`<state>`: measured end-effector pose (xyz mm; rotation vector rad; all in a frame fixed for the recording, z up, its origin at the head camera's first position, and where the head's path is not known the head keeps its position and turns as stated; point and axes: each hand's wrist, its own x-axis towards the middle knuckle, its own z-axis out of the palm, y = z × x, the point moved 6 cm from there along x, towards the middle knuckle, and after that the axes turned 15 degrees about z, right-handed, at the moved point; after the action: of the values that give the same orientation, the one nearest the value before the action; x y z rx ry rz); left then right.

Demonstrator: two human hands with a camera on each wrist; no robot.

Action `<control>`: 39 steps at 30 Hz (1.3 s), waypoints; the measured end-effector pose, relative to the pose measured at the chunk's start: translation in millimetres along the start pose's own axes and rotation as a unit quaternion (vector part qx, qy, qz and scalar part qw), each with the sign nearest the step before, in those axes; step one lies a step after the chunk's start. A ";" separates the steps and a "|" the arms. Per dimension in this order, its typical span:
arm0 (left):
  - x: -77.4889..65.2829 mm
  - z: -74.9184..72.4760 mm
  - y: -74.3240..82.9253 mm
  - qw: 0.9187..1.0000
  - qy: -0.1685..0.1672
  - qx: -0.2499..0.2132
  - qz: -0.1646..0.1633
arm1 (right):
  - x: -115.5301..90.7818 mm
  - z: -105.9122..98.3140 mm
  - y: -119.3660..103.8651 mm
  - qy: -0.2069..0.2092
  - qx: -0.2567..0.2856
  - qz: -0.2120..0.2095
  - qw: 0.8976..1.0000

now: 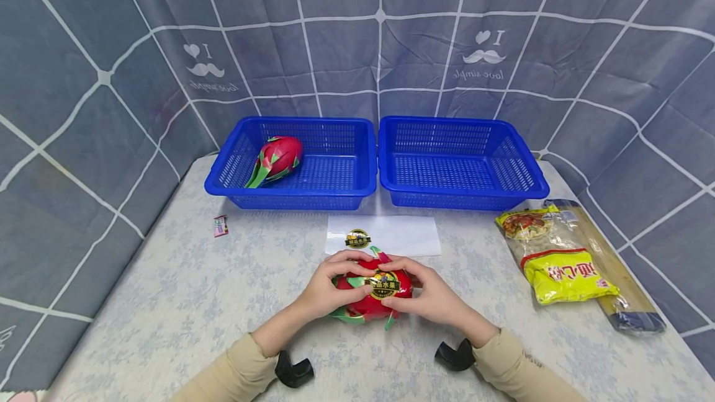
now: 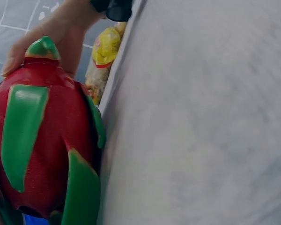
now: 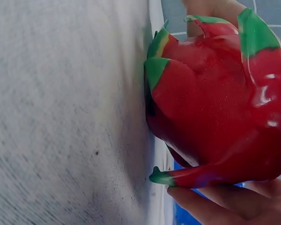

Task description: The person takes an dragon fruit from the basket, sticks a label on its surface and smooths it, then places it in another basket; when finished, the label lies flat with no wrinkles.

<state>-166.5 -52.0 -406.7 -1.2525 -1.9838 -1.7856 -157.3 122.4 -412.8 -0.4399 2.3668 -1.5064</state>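
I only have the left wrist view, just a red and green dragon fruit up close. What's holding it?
Observer: Both hands hold that dragon fruit: left hand on one side, right hand on the other.
Operator: Anything stuck on the fruit?
Observer: Yes, a round black and gold sticker faces up between the thumbs.
Operator: Any containers nearby?
Observer: Two blue baskets stand at the table's far edge; the left basket holds a second dragon fruit, the right basket shows nothing inside.
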 end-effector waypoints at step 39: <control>3.4 -37.2 -23.6 0.984 0.044 -0.109 -0.134 | -6.0 -48.6 -0.4 -0.168 0.049 -0.006 0.985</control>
<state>-198.9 -81.6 -412.1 -0.9744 -2.0326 -2.1951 -171.7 164.5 -392.3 -0.6305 2.0262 -1.4184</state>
